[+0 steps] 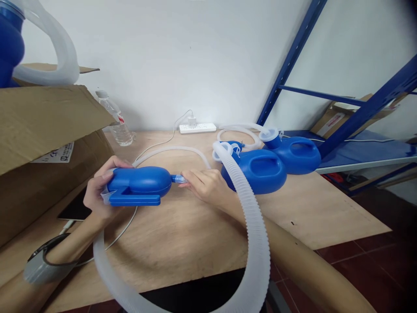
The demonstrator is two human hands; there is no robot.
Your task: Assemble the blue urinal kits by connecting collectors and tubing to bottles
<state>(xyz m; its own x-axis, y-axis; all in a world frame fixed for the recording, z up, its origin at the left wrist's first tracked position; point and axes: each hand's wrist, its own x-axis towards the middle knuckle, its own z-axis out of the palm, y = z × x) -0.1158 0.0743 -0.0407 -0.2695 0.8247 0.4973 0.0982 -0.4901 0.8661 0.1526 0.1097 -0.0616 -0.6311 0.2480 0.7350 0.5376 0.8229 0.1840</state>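
Observation:
A blue plastic bottle (140,182) with a straight side handle lies level over the table, a clear collar at its left end. My left hand (102,187) is wrapped round that end. From the bottle's right end sticks a narrow spout with a short clear connector (178,178) on it. My right hand (205,184) pinches this connector; its fingertips partly hide it. A translucent corrugated hose (256,230) loops in front of me, below both hands. A thinner-looking stretch of pale tube (176,148) arcs behind the bottle.
Two blue handled jugs (260,171) (301,154) lie to the right, with hoses. An open cardboard box (48,126) stands left, another blue bottle (9,48) above it. Behind are a water bottle (119,124) and power strip (197,128). A blue shelf frame (289,56) rises right.

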